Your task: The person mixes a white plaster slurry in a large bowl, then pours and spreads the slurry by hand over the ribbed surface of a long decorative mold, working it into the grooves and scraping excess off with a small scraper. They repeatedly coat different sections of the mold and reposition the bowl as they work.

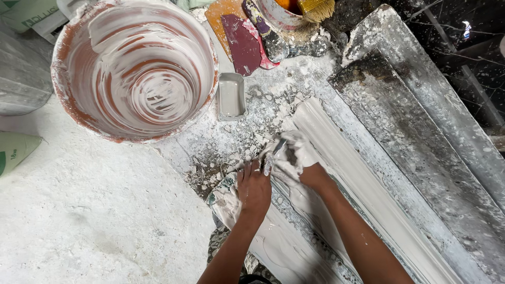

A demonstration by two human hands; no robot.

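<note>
Both hands press on wet white plaster at the near end of the long moulding (342, 173): the left hand (254, 190) lies flat and open, the right hand (294, 158) grips a small blade (274, 153). Beyond them sit one small grey tray (231, 95), one smeared bucket (134, 68), two scrapers (242, 42), and one green-and-white sack (13, 151) at the floor's left edge.
</note>
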